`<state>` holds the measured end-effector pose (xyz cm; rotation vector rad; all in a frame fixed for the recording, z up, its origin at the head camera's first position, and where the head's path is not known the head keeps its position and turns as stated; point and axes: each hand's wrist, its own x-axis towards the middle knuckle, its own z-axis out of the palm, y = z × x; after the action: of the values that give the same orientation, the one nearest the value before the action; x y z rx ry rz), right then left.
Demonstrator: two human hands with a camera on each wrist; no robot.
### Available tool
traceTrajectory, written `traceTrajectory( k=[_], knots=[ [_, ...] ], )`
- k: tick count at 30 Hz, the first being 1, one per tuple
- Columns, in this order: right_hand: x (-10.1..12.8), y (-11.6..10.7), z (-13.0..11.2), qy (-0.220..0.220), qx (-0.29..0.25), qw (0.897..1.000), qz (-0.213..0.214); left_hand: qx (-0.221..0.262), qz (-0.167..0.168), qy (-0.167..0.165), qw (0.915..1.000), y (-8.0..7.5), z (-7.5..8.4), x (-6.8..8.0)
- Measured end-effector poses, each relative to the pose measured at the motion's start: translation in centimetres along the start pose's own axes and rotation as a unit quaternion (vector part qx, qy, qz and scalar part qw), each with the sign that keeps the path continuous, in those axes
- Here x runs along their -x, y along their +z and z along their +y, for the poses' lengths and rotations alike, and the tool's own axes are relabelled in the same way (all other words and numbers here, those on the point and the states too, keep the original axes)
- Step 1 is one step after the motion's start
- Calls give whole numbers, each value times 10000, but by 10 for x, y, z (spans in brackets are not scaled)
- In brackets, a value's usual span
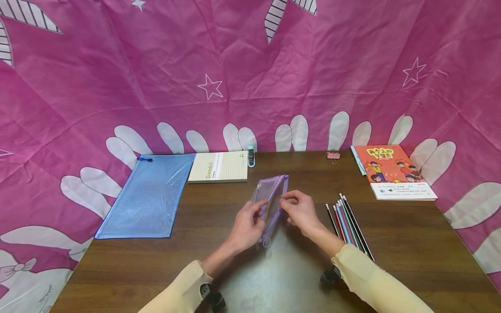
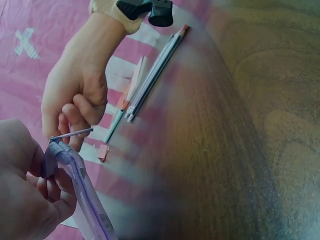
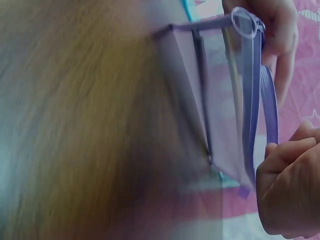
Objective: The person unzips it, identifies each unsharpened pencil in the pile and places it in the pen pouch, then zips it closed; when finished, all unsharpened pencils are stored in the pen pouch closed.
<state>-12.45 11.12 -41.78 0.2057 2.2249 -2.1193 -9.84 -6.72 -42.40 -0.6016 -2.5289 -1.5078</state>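
While both hands meet over the middle of the wooden table [image 1: 391, 243], the purple mesh pencil pouch [image 1: 272, 201] stands on edge between them, its long axis running from near-left to far-right, its far end pointing toward the notebook [image 1: 218, 166].

Left hand [image 1: 247, 227]: fingers curled round the near-left side of the pouch, thumb on top of the rim. In the left wrist view the same hand [image 2: 25, 190] grips the purple zip edge [image 2: 82, 192].

Right hand [image 1: 299, 211]: fingers curled in, pinching at the pouch's upper rim on the right side; the left wrist view shows it [image 2: 75, 95] nipping a thin dark strip, likely the zip pull, though I cannot tell for sure. The right wrist view is blurred, but the pouch mouth [image 3: 235, 100] looks parted, with a ring [image 3: 242, 22] at one end.

Something yellowish shows through the mesh inside; too small to name.

Row of pencils [image 1: 348, 221] lies just right of the right hand, nearer to it than to the left, long axes running near-to-far and roughly parallel with the pouch. They are apart from the pouch, not touching it.

Farther off: blue zip folder [image 1: 146, 195] at left, pink binder clip [image 1: 333, 155] at the far edge, orange book [image 1: 393, 171] at far right.
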Motion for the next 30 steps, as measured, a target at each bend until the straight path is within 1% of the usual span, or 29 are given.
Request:
traceTrajectory(
  k=[4, 6, 9, 12, 16, 18, 20, 23, 26, 30],
  knots=[
    [0, -16, -2, 39, 104, 9999, -60, 126, 191, 49, 9997, -3, 0, -1],
    [1, -25, -3, 74, 189, 9998, -48, 87, 289, 66, 9995, -5, 1, -2],
    [3, -39, -3, 121, 383, 9992, -33, 121, 413, 23, 9991, -8, 0, -3],
    [5, -54, -4, 157, 592, 9981, -91, 180, 390, -31, 9991, -9, -1, -3],
    [8, -75, -8, 142, 1075, 9934, -379, 124, 260, -24, 9996, -7, -2, -3],
    [10, -88, -10, 88, 1443, 9879, -558, 52, 232, 4, 9997, -6, -2, -3],
    [11, -100, -13, 53, 1881, 9797, -694, 8, 222, 27, 9997, -4, -2, -3],
    [14, -117, -14, 9, 2508, 9643, -846, -16, 201, 37, 9998, -3, -2, -3],
    [17, -130, -12, -110, 3081, 9471, -896, 23, 145, 5, 9999, -2, -2, -2],
    [21, -142, -5, -265, 3571, 9290, -933, 87, 52, -61, 9999, -1, -3, -1]
  ],
)
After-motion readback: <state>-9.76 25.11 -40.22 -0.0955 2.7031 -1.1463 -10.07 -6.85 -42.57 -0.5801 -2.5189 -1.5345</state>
